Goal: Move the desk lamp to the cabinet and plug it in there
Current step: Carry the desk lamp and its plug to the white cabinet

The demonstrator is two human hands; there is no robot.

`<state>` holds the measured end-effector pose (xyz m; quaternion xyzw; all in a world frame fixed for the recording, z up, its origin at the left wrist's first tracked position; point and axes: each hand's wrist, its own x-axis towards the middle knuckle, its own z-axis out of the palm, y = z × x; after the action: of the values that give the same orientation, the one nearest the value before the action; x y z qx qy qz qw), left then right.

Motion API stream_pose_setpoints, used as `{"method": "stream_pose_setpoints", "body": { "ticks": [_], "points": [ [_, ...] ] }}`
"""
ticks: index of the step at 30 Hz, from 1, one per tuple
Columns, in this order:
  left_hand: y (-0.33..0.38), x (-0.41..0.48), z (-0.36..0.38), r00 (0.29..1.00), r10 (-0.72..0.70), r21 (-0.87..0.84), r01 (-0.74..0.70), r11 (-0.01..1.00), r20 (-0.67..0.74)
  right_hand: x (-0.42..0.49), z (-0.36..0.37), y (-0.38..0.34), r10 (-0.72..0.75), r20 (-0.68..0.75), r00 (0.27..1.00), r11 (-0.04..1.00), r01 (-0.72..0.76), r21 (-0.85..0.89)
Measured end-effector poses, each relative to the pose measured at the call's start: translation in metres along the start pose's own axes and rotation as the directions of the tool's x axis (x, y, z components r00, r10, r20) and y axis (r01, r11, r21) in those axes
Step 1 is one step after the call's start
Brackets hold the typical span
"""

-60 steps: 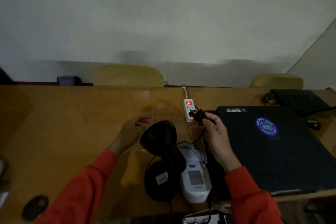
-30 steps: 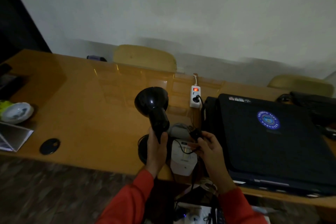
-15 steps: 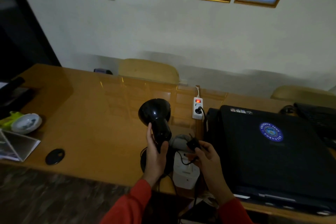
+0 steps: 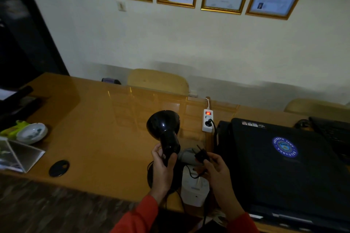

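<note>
A black desk lamp [image 4: 164, 131] with a round shade is held up over the near edge of the wooden desk [image 4: 106, 130]. My left hand [image 4: 163, 171] grips its neck just below the shade. My right hand [image 4: 217, 172] holds the lamp's black plug [image 4: 201, 155], prongs up, with the cord looping down between my hands. The white power strip [image 4: 207, 120] lies behind, its red switch lit and one other black plug still in it. No cabinet is in view.
A white device [image 4: 195, 189] sits at the desk edge under my hands. A closed black laptop [image 4: 284, 166] fills the right side. A bowl [image 4: 32, 133], a clear stand [image 4: 20, 157] and a black disc [image 4: 59, 168] lie at left. Two chairs stand behind the desk.
The lamp's plug came out of the power strip in my right hand. My left hand took the lamp's neck and lifted it. My view has pulled back and tilted up.
</note>
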<state>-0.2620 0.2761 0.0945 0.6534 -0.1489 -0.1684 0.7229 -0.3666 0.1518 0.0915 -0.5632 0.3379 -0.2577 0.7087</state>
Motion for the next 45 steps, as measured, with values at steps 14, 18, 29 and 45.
{"method": "stream_pose_setpoints", "body": {
  "ticks": [14, 18, 29, 45],
  "points": [
    [0.013, 0.019, -0.023, 0.995, 0.0, -0.022, 0.003, 1.0, 0.097, 0.008, -0.001, -0.029, -0.084, 0.034, 0.996, 0.994, 0.087, -0.073],
    [0.046, 0.028, -0.044, 0.997, 0.082, -0.042, -0.082, 0.996, -0.006, 0.01, 0.009, -0.053, -0.162, 0.091, 0.983, 0.981, 0.17, -0.093],
    [0.142, 0.023, -0.131, 0.957, 0.258, -0.076, -0.269, 0.96, -0.129, -0.001, 0.096, -0.111, -0.181, 0.353, 0.918, 0.983, 0.158, 0.091],
    [0.234, -0.087, -0.319, 0.864, 0.324, -0.113, -0.392, 0.913, -0.384, -0.099, 0.282, -0.145, -0.188, 0.729, 0.658, 0.967, -0.005, 0.254]
  ]
}}
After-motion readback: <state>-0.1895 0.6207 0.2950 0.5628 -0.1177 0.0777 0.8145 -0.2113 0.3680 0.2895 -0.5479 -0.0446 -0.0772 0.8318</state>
